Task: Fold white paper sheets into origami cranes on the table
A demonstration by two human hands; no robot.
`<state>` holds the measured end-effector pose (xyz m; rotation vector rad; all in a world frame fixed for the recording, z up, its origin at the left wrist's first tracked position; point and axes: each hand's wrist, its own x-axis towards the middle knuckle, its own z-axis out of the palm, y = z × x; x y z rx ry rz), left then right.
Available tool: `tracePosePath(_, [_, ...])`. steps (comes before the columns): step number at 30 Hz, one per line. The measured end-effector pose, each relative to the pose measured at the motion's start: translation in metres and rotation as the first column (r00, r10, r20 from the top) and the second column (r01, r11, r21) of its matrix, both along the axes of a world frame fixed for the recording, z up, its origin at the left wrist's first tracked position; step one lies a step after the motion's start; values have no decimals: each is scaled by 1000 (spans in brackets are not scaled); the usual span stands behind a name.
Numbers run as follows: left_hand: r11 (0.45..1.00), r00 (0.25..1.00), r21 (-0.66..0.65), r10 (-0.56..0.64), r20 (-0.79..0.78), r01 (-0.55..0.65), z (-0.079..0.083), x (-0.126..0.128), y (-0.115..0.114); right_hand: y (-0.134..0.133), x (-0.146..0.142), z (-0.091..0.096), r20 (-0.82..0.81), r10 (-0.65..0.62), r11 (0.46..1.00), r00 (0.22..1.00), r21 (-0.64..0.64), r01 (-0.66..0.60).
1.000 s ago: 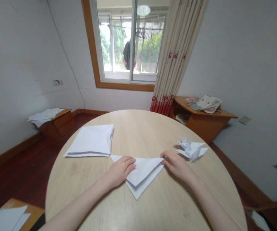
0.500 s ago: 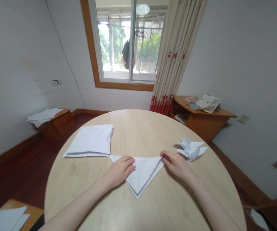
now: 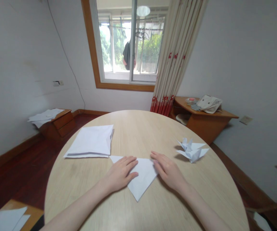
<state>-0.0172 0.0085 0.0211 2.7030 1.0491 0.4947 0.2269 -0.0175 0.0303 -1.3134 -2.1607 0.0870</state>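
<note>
A white sheet of paper, folded into a triangle, lies on the round wooden table with one point towards me. My left hand rests flat across its left part, fingers stretched out. Over the right corner lies my right hand, its fingers extended and pressing on the paper; that corner is hidden beneath it. Beyond my left hand is a stack of white paper, close to the triangle's left tip. Folded paper cranes stand to the right of my right hand.
A small wooden cabinet with papers on it stands at the left wall. At the back right, a corner desk carries a cloth bag. More white sheets lie at the lower left, below the table's edge.
My right hand has moved left from the triangle's right tip onto the paper, its fingers opening out flat. The layers at the lower right edge now lie together. My left hand's fingers have spread slightly.
</note>
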Motion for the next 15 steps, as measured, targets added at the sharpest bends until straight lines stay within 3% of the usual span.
tracePosePath(6, [999, 997, -19, -29, -67, 28, 0, 1, -1, -4, -19, -15, 101, 21, 997, 995, -75, -14])
tracePosePath(15, [995, 978, -76, -80, -192, 66, -3, 0, 1, 1, -21, -30, 134, 57, 964, 989, -264, -20])
